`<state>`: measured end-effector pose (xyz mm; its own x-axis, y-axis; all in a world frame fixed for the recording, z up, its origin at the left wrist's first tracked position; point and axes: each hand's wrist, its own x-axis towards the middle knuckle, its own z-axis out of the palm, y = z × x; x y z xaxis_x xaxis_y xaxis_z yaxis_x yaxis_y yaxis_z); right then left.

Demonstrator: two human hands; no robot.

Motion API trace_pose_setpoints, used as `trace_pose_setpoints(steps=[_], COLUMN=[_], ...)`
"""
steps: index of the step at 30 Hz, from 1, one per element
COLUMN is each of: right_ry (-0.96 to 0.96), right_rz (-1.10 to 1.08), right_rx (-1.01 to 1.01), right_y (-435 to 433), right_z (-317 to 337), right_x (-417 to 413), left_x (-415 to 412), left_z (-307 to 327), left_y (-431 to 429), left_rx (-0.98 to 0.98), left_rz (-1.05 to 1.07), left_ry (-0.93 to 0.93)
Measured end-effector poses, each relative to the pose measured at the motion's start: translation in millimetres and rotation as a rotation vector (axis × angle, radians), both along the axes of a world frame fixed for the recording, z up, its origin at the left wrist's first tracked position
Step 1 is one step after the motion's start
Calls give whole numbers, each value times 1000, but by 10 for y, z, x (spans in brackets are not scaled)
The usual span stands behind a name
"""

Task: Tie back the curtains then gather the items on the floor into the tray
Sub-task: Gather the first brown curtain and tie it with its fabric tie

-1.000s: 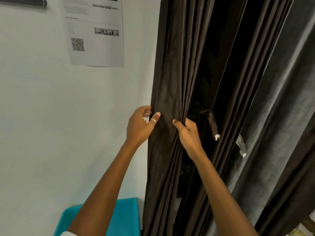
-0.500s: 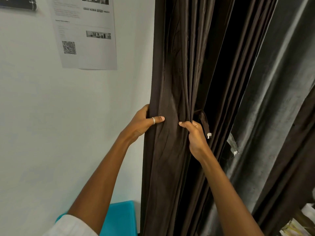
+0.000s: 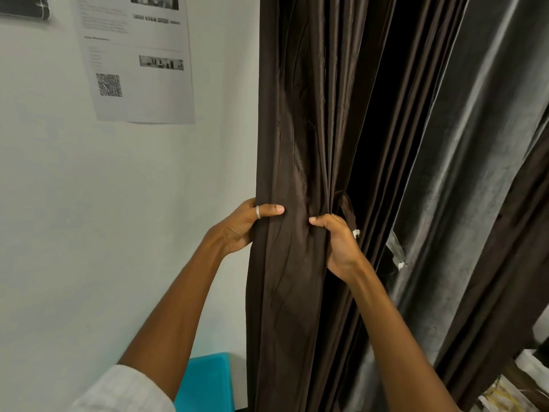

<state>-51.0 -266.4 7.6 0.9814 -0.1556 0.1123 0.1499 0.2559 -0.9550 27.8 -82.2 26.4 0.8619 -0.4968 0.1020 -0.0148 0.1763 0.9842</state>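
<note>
Pretty early days here, I'd say. Left hand [image 3: 240,227] and right hand [image 3: 338,245] both grip the brown curtain [image 3: 297,144], bunching it by the wall, thumbs across the front and fingers tucked into the folds. The tie strap [image 3: 346,209] hangs loose just behind the right hand, wrapped round nothing, so the tying isn't done. The tray [image 3: 208,379] sits low by the curtain's left edge, and the floor pickup looks untouched.

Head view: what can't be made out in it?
All in the head view:
- Fingers of the left hand: behind the curtain edge.
- The strap: mostly behind the right hand and folds.
- The tray: cut by the bottom edge, covered by the left arm; contents unseen.
- The floor: out of frame.
- The poster text: too small.
</note>
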Motion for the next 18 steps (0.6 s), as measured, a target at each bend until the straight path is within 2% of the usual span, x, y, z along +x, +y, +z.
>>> trace_pose_setpoints(steps=[3,6,7,9,12,14,18], right_ry=[-37,-86,-111,-173,-262,-343,-415], right_rz=[-43,-96,-155,-372,-708,-838,-915], right_rx=[-72,-149,-224,-506,-906,-1066,-1257], right_y=[-35,-16,-7,26,159,299,516], right_z=[28,69,68,46,-65,-162,-320], right_x=[-21,-73,-76,-72,-63,-71,-21], left_x=[21,22,14,0,-33,-77,-145], left_z=[10,42,55,79,81,59,21], left_y=[11,10,1,-30,-118,-178,-256], left_rx=[43,183,237,311,331,326,321], left_rz=[47,156,209,310,391,406,379], left_ry=[-46,-161,-207,-283,-374,-443,-479])
